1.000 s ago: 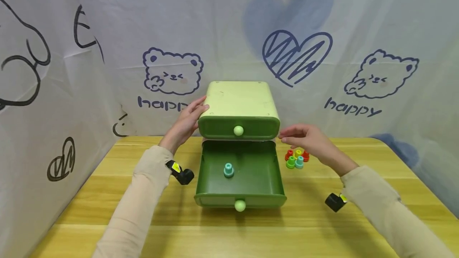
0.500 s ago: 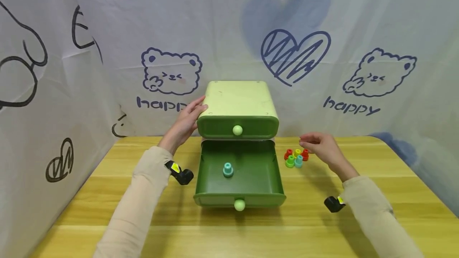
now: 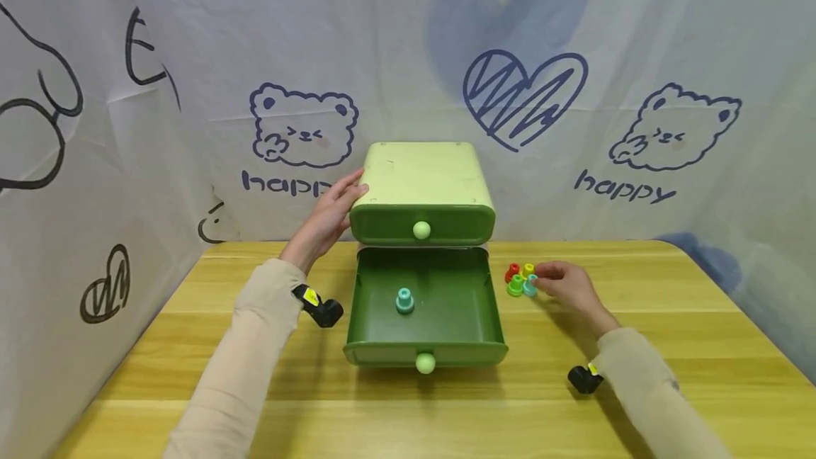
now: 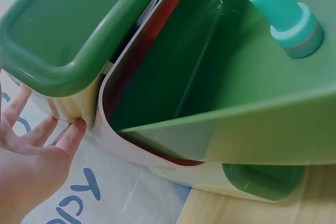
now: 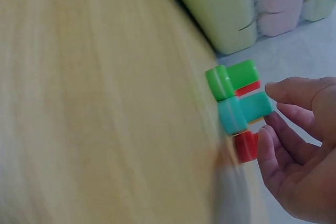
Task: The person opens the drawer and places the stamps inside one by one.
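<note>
- The cabinet (image 3: pixel 423 172) is standing on the table (image 3: pixel 306 388), its top drawer (image 3: pixel 385 225) sitting closed
- The middle drawer (image 3: pixel 389 355) is sticking out from the cabinet's front, and the inner teal peg (image 3: pixel 404 302) is standing upright on its floor, left of the centre
- The bottom drawer (image 4: pixel 262 179) is showing low on the cabinet in the left wrist view
- The left hand (image 3: pixel 324 224) is resting against the cabinet's upper left side; its fingers are spreading apart, lying fairly straight, with the tips touching the wall
- The right hand (image 3: pixel 570 287) is hovering right of the cabinet, close to the pegs; its thumb and fingers are bending loosely and leaving a gap, though whether a tip is touching a peg I cannot tell
- The outer teal peg (image 3: pixel 530 286) is standing right of the cabinet, nearest those fingertips
- The green peg (image 3: pixel 515 286) is standing just beside it, on the side nearer the cabinet
- The red peg (image 3: pixel 513 273) and the yellow peg (image 3: pixel 528 270) are standing right of the cabinet too, just behind these two
- The second red peg (image 5: pixel 245 147) is showing in the right wrist view, just beside the outer teal peg on the side farther from the cabinet
- The cloth (image 3: pixel 408 20) is hanging behind the cabinet, showing bears and hearts
</note>
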`<action>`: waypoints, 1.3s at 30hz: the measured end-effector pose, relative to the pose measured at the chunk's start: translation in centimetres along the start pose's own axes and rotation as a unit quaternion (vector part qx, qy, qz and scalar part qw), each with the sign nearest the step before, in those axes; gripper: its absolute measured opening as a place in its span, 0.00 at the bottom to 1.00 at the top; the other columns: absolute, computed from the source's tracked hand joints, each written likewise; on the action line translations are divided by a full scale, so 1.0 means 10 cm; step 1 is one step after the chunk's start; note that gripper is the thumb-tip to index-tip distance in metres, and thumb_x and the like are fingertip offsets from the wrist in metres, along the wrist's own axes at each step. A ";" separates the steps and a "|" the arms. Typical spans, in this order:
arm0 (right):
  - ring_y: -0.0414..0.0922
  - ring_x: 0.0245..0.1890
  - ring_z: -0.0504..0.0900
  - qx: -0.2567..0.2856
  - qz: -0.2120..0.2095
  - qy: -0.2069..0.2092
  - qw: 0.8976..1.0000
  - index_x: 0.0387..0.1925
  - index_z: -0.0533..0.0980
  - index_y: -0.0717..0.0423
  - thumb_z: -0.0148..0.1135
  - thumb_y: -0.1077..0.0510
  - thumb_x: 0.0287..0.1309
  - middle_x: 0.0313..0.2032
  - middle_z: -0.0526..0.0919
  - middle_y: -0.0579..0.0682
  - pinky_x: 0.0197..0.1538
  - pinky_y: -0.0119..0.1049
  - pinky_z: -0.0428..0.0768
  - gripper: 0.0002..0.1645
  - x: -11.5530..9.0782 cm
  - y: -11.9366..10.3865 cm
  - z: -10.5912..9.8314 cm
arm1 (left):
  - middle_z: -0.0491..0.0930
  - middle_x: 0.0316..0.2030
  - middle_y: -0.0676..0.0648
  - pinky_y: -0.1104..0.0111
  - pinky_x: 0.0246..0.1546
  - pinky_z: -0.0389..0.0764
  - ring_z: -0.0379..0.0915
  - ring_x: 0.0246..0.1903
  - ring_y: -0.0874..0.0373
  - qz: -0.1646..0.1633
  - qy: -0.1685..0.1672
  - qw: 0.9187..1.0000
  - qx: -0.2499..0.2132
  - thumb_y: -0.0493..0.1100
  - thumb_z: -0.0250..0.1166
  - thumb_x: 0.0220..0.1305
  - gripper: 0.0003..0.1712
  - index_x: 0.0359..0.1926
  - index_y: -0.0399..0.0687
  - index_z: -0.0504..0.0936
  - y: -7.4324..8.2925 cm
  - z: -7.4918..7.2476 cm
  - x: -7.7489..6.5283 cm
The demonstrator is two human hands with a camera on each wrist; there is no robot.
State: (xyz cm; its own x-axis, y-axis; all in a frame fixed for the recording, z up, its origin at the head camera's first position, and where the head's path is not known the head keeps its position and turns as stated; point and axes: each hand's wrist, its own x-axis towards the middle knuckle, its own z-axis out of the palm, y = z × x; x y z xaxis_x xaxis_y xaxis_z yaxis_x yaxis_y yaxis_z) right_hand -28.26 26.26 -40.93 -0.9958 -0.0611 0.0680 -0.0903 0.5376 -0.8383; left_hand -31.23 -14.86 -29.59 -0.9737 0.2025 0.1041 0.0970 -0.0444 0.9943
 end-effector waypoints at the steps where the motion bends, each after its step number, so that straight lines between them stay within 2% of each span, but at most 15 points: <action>1: 0.51 0.43 0.78 0.004 0.003 0.002 1.000 0.51 0.75 0.74 0.63 0.63 0.61 0.47 0.79 0.66 0.40 0.31 0.79 0.20 0.00 0.01 0.01 | 0.58 0.66 0.40 0.58 0.61 0.69 0.63 0.59 0.50 0.000 0.000 1.000 0.002 0.47 0.52 0.72 0.34 0.75 0.53 0.54 0.00 0.00 0.00; 6: 0.52 0.43 0.77 0.008 0.009 0.009 1.000 0.50 0.74 0.74 0.64 0.64 0.60 0.47 0.79 0.67 0.39 0.33 0.79 0.21 -0.01 0.03 0.07 | 0.58 0.66 0.40 0.59 0.61 0.69 0.64 0.59 0.50 0.000 0.002 1.000 0.001 0.47 0.52 0.72 0.34 0.75 0.53 0.54 0.00 0.01 0.00; 15: 0.56 0.43 0.78 -0.026 0.019 0.015 0.999 0.50 0.74 0.74 0.64 0.64 0.59 0.45 0.80 0.66 0.39 0.38 0.81 0.20 -0.01 0.10 0.14 | 0.60 0.65 0.41 0.60 0.61 0.69 0.63 0.60 0.51 -0.005 0.005 1.000 -0.002 0.47 0.53 0.72 0.34 0.75 0.53 0.55 0.00 0.02 0.00; 22: 0.55 0.43 0.78 -0.032 0.013 0.013 0.999 0.51 0.74 0.74 0.63 0.64 0.60 0.46 0.79 0.67 0.40 0.39 0.82 0.21 -0.05 0.06 0.09 | 0.59 0.64 0.40 0.59 0.61 0.69 0.64 0.58 0.51 -0.001 0.003 1.000 0.001 0.47 0.52 0.73 0.33 0.75 0.53 0.54 0.00 0.02 0.00; 28: 0.54 0.44 0.78 -0.021 0.008 0.005 1.000 0.53 0.74 0.73 0.62 0.63 0.62 0.47 0.79 0.66 0.41 0.36 0.82 0.21 -0.07 -0.03 0.00 | 0.59 0.65 0.40 0.59 0.62 0.69 0.63 0.59 0.51 0.000 0.001 1.000 -0.001 0.47 0.52 0.73 0.33 0.75 0.52 0.54 0.00 0.02 0.00; 33: 0.54 0.44 0.79 -0.048 -0.022 0.006 0.999 0.52 0.75 0.73 0.63 0.62 0.61 0.47 0.81 0.66 0.41 0.32 0.79 0.21 -0.06 -0.14 -0.06 | 0.58 0.66 0.40 0.58 0.62 0.68 0.62 0.61 0.49 0.000 0.002 1.000 0.001 0.47 0.52 0.73 0.34 0.75 0.52 0.54 0.00 0.01 0.00; 39: 0.56 0.46 0.80 -0.034 -0.032 -0.008 0.999 0.54 0.75 0.72 0.63 0.60 0.61 0.49 0.80 0.66 0.45 0.40 0.81 0.23 -0.08 -0.32 -0.07 | 0.58 0.66 0.39 0.58 0.63 0.67 0.61 0.61 0.48 -0.001 0.004 1.000 0.009 0.47 0.52 0.73 0.34 0.75 0.52 0.54 0.00 -0.01 0.02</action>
State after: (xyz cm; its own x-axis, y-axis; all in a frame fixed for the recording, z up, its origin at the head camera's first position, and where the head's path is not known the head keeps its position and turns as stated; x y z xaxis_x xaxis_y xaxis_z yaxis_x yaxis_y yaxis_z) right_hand -27.23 25.18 -37.96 -0.9876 -0.1102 0.1120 -0.1556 0.5874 -0.7942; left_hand -31.45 -14.91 -29.60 -0.9753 0.1953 0.1029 0.0996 -0.0268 0.9947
